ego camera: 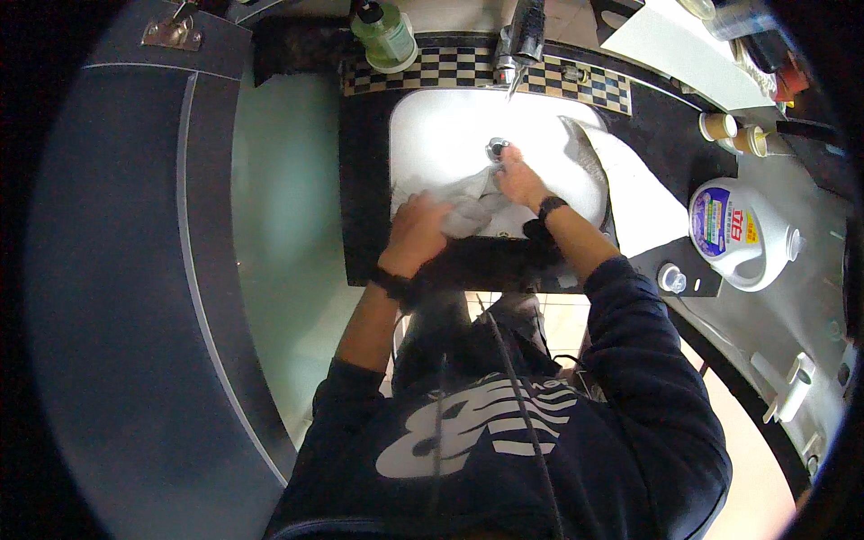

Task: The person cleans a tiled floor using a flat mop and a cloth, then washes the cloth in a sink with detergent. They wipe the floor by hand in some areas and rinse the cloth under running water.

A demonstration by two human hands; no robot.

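Note:
A white sink lies before me, with a wet greyish cloth bunched at its near side. My left hand is on the cloth's left part at the near rim, its fingers blurred. Over the basin, my right hand has its fingertips at the round drain fitting and lies against the cloth's upper edge; whether it grips the cloth is unclear. Above the far rim stands a chrome faucet, with what looks like a thin stream under its spout. A white cloth hangs over the sink's right rim onto the black counter.
A green pump bottle stands on the checkered strip behind the sink. To the right are paper cups, a large white detergent jug and a small clear-topped container. Frosted glass borders the counter's left.

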